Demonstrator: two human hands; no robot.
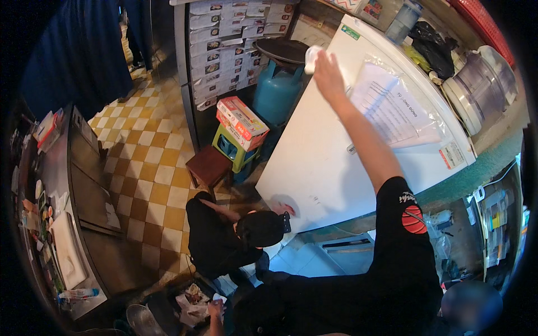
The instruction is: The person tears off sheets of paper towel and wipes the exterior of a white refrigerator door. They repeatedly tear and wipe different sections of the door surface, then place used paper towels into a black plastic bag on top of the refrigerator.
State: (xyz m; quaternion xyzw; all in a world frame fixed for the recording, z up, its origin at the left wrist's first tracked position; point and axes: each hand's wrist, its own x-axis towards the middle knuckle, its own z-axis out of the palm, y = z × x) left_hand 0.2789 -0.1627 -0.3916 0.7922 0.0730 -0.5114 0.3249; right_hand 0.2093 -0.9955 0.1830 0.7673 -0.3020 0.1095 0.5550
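Note:
My right hand [330, 75] is raised at the upper edge of a white refrigerator [311, 168], with the arm stretched out. Its fingers hold a white cloth or wad of paper [312, 59] at that edge. Low in the picture, my left hand [216, 308] holds a small white piece [219, 298], perhaps cloth or paper, beside a dark container [197, 286] with a crumpled bag in it. Printed sheets in a clear plastic sleeve [386, 105] hang on the refrigerator's surface, close to my right forearm.
A person in black with a cap [260, 229] crouches beside the refrigerator. A blue gas cylinder [275, 94], a carton [241, 122] on a green stool and a brown stool [210, 166] stand behind. Left is a counter with a cutting board [69, 252]. Another person [470, 304] is at lower right.

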